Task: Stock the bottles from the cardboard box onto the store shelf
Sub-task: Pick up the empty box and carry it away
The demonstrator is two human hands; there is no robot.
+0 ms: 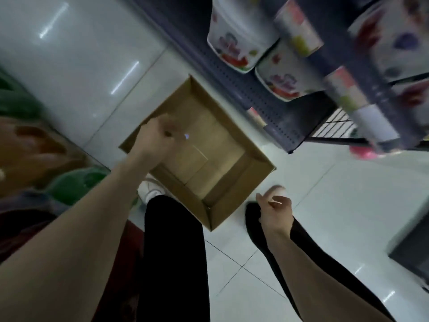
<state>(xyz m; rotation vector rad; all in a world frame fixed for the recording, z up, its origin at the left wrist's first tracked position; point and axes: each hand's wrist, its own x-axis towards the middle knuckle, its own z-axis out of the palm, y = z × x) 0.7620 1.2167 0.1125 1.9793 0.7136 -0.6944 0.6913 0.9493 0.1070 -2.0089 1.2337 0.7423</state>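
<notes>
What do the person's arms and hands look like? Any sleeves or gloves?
Both arms are bare up to the picture's edge, with no sleeve showing. The left hand and right hand wear no gloves. No watch, bracelet or ring can be seen, though the picture is blurry. Both forearms look long and slim.

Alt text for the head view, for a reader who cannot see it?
An open cardboard box sits empty on the tiled floor beside a store shelf of flower-printed containers. The left hand reaches over it, loosely curled; the right hand hangs empty nearby.
</notes>
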